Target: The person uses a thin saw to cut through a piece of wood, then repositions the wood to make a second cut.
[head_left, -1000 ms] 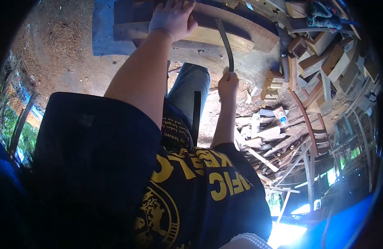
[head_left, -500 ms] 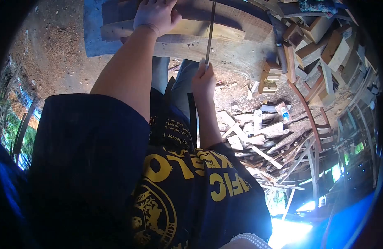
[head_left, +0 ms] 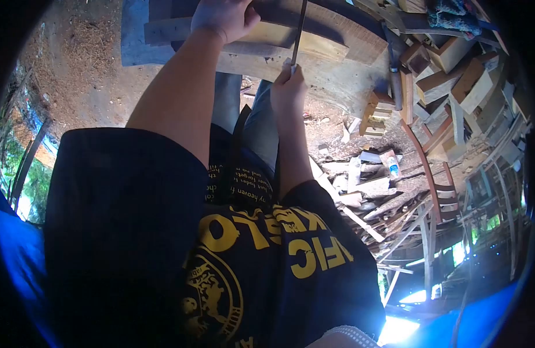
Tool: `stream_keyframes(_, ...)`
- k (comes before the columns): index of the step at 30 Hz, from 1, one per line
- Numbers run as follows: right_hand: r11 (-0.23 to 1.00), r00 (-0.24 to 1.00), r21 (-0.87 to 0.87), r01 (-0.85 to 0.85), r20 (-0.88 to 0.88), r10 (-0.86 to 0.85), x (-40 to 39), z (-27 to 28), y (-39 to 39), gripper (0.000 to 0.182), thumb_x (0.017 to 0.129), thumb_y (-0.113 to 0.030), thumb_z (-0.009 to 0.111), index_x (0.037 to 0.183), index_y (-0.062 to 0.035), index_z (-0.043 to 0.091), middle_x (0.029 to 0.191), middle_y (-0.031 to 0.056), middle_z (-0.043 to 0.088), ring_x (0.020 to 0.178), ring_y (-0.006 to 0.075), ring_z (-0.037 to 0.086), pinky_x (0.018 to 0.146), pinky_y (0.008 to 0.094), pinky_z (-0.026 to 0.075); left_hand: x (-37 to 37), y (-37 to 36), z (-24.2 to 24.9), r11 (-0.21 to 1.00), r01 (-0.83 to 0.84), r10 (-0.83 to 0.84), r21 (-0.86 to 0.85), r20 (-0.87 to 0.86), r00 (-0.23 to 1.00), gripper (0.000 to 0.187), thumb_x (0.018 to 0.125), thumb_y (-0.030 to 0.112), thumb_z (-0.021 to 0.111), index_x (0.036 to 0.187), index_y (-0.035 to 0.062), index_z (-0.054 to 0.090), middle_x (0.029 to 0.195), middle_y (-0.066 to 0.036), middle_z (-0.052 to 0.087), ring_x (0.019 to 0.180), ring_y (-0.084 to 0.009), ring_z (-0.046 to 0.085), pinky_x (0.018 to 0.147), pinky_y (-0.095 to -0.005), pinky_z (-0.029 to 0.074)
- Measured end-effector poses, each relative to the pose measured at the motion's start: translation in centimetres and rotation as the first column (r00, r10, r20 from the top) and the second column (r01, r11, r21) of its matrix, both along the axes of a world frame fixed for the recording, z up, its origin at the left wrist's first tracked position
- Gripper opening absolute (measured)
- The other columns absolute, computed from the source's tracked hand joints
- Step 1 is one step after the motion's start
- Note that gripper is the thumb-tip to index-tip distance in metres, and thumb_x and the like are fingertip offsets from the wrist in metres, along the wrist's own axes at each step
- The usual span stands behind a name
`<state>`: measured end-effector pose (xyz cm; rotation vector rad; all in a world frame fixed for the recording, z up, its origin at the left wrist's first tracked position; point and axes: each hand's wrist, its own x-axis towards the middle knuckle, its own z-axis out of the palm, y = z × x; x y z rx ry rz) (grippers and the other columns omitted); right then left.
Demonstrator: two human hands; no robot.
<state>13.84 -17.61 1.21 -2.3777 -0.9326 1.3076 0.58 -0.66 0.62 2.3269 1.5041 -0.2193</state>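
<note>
Shifting since the earlier frames: the right hand (head_left: 288, 87) is sitting closer to the bench, and the thin metal tool (head_left: 298, 32) is standing steeper across the wood; I am reading this as a stroke being driven forward.

- Left hand (head_left: 224, 17): pressing down, fingers curled over the plank (head_left: 267, 35), pinning it on the bench (head_left: 331, 81).
- Thin metal tool, a file or blade, I am not telling which: crossing the plank's edge just beside the left hand.
- Right hand: fist wrapping closed around the tool's lower end.
- Wood blocks (head_left: 453, 75): lying heaped to the right.
- Offcuts (head_left: 372, 191): littering the ground below, a bottle (head_left: 393, 165) among them.
</note>
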Motion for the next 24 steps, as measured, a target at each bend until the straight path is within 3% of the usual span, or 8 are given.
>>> stream_keyframes(7, 0.990, 0.998, 0.136, 0.050, 0.038, -0.055, 0.0, -0.7, -5.7, 0.029, 0.097, -0.022, 0.045, 0.097, 0.0052, 0.055, 0.080, 0.0301, 0.060, 0.078, 0.0448, 0.062, 0.062, 0.0460, 0.047, -0.2, -0.1, -0.5, 1.000, 0.015, -0.014, 0.010, -0.021, 1.000, 0.051, 0.073, 0.026, 0.054, 0.120, 0.0080, 0.053, 0.118, -0.016, 0.055, 0.112, -0.0324, 0.051, 0.090, -0.0479, 0.043)
stream_keyframes(9, 0.995, 0.990, -0.105, 0.001, -0.140, -0.016, 1.2, 1.3, 1.2, 0.027, 0.095, -0.020, 0.046, 0.103, 0.0045, 0.056, 0.088, 0.0300, 0.062, 0.085, 0.0450, 0.062, 0.069, 0.0462, 0.050, 0.0, 0.0, 0.2, 1.000, 0.004, -0.004, -0.002, 0.011, 1.000, 0.051, 0.074, 0.026, 0.055, 0.121, 0.0080, 0.052, 0.118, -0.015, 0.055, 0.113, -0.0325, 0.050, 0.091, -0.0478, 0.042)
stream_keyframes(11, 0.995, 0.994, -0.097, -0.019, -0.110, 0.008, 1.1, 1.0, 1.4, 0.027, 0.095, -0.019, 0.047, 0.104, 0.0042, 0.057, 0.089, 0.0297, 0.062, 0.086, 0.0449, 0.062, 0.071, 0.0458, 0.050, -0.1, -0.7, 0.0, 1.000, -0.013, 0.013, 0.000, 0.023, 1.000, 0.052, 0.074, 0.027, 0.055, 0.122, 0.0081, 0.052, 0.119, -0.015, 0.055, 0.113, -0.0323, 0.050, 0.091, -0.0482, 0.042)
stream_keyframes(15, 0.999, 1.000, 0.047, -0.011, 0.002, 0.010, 0.6, 0.0, -6.4, 0.027, 0.095, -0.019, 0.047, 0.102, 0.0043, 0.058, 0.087, 0.0295, 0.062, 0.087, 0.0450, 0.062, 0.073, 0.0461, 0.050, 0.0, -0.2, -0.5, 0.997, 0.022, -0.022, 0.067, 0.006, 1.000, 0.051, 0.074, 0.028, 0.056, 0.122, 0.0097, 0.053, 0.120, -0.014, 0.054, 0.113, -0.0313, 0.050, 0.092, -0.0487, 0.041)
stream_keyframes(16, 0.967, 0.998, 0.250, -0.054, 0.056, 0.041, 0.6, 0.3, -6.5, 0.026, 0.094, -0.019, 0.048, 0.102, 0.0038, 0.058, 0.086, 0.0290, 0.062, 0.088, 0.0445, 0.062, 0.073, 0.0461, 0.050, 0.2, -0.1, -0.6, 0.995, 0.065, -0.066, 0.069, 0.009, 0.998, 0.051, 0.074, 0.028, 0.056, 0.122, 0.0097, 0.053, 0.120, -0.014, 0.054, 0.113, -0.0313, 0.050, 0.092, -0.0487, 0.041)
stream_keyframes(19, 0.998, 0.996, -0.004, -0.068, -0.057, 0.068, 1.9, 0.5, -1.4, 0.028, 0.096, -0.021, 0.046, 0.103, 0.0028, 0.058, 0.084, 0.0309, 0.061, 0.085, 0.0473, 0.060, 0.068, 0.0465, 0.049, 0.5, -0.3, -0.5, 0.999, 0.034, -0.034, -0.004, 0.021, 0.999, 0.051, 0.074, 0.028, 0.057, 0.122, 0.0116, 0.053, 0.120, -0.014, 0.054, 0.114, -0.0310, 0.050, 0.094, -0.0486, 0.040)
stream_keyframes(22, 0.986, 1.000, 0.165, 0.000, 0.019, -0.003, 1.2, -1.7, -0.1, 0.029, 0.096, -0.023, 0.045, 0.097, 0.0031, 0.057, 0.082, 0.0312, 0.060, 0.082, 0.0488, 0.058, 0.065, 0.0491, 0.048, 0.8, -0.3, 0.0, 1.000, 0.024, -0.024, -0.005, -0.036, 0.999, 0.052, 0.074, 0.029, 0.057, 0.123, 0.0136, 0.053, 0.121, -0.013, 0.054, 0.114, -0.0313, 0.050, 0.097, -0.0479, 0.038)
stream_keyframes(24, 0.994, 0.999, 0.103, 0.036, -0.021, -0.034, 0.3, -0.9, -3.4, 0.026, 0.095, -0.021, 0.047, 0.096, 0.0031, 0.056, 0.079, 0.0309, 0.060, 0.080, 0.0479, 0.059, 0.064, 0.0503, 0.048, 0.9, -0.1, 0.2, 1.000, 0.026, -0.026, -0.002, -0.124, 0.992, 0.052, 0.078, 0.037, 0.058, 0.123, 0.0115, 0.053, 0.123, -0.015, 0.053, 0.117, -0.0319, 0.048, 0.098, -0.0483, 0.036)
